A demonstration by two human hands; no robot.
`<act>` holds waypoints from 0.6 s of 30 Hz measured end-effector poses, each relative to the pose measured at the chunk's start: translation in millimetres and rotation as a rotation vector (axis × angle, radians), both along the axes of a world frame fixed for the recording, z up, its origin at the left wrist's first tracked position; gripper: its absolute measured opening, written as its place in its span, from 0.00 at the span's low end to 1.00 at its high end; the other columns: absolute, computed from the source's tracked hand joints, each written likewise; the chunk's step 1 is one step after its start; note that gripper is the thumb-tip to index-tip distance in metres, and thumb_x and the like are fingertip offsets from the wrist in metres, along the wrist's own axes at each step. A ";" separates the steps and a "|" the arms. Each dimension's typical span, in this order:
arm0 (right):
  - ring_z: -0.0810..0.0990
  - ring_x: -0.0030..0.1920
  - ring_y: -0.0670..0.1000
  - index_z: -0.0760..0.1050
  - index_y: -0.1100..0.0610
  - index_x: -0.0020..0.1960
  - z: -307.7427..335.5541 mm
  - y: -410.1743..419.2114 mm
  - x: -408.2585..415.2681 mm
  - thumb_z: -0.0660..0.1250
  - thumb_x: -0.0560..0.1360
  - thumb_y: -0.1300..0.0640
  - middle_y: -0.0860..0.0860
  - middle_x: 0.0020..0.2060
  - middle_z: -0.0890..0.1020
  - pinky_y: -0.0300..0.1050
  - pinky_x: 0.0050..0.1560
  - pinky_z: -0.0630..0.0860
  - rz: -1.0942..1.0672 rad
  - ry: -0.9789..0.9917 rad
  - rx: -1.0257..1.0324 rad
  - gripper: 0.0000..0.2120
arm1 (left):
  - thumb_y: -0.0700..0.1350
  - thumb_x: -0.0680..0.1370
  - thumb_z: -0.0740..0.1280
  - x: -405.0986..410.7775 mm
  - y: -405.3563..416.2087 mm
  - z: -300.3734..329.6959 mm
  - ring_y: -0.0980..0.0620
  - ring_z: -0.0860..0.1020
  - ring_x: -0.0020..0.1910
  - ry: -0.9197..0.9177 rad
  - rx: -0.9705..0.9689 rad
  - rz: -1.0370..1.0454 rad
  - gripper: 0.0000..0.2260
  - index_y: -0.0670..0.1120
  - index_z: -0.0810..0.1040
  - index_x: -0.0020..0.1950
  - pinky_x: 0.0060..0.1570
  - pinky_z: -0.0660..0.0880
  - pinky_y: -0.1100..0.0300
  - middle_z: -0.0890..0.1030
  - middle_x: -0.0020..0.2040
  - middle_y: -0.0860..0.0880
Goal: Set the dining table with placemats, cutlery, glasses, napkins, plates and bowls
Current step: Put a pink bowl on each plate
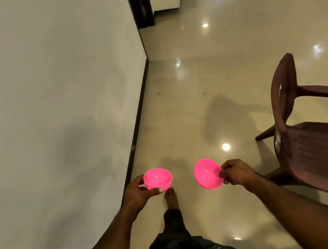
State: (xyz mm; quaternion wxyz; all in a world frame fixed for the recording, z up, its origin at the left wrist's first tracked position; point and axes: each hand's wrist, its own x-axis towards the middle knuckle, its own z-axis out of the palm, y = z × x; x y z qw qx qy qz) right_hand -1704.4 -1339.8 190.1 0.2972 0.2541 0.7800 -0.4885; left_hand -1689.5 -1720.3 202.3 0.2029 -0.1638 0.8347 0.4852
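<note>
While the person walks over the tiled floor (225,65), each hand carries one pink bowl: the left hand (139,191) cups the left bowl (157,179) from below, and the right hand (236,172) pinches the rim of the right bowl (208,174), which tilts. They seem light, stiff plastic, a little slippery; holding underneath looks safer.

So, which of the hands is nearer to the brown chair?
Right. The right hand, holding a pink bowl, is just beside the brown chair. The left hand with its own bowl is farther away, by the wall.

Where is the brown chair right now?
In the head view, the brown chair stands on the tiled floor at the right, just beyond the right hand holding a pink bowl.
</note>
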 end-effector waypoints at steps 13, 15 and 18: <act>0.80 0.32 0.52 0.82 0.65 0.48 -6.1 49.1 -262.3 0.72 0.74 0.68 0.59 0.34 0.83 0.44 0.31 0.76 -0.382 -0.007 -0.004 0.03 | 0.56 0.58 0.88 -426.7 107.4 14.7 0.50 0.82 0.55 0.034 0.026 -0.462 0.41 0.54 0.79 0.69 0.44 0.81 0.62 0.82 0.60 0.56; 0.82 0.32 0.52 0.82 0.64 0.48 -2.3 65.5 -301.5 0.72 0.73 0.68 0.60 0.35 0.85 0.44 0.32 0.76 -0.445 0.018 -0.037 0.04 | 0.56 0.58 0.88 -483.8 141.2 23.4 0.51 0.82 0.53 0.066 0.037 -0.507 0.41 0.56 0.79 0.69 0.42 0.79 0.65 0.82 0.59 0.57; 0.83 0.34 0.54 0.82 0.64 0.48 -11.1 100.7 -361.2 0.72 0.73 0.68 0.62 0.39 0.86 0.45 0.33 0.77 -0.537 0.017 -0.070 0.04 | 0.57 0.58 0.88 -562.2 194.5 21.6 0.50 0.82 0.52 0.086 0.032 -0.548 0.41 0.56 0.79 0.69 0.43 0.80 0.63 0.82 0.59 0.56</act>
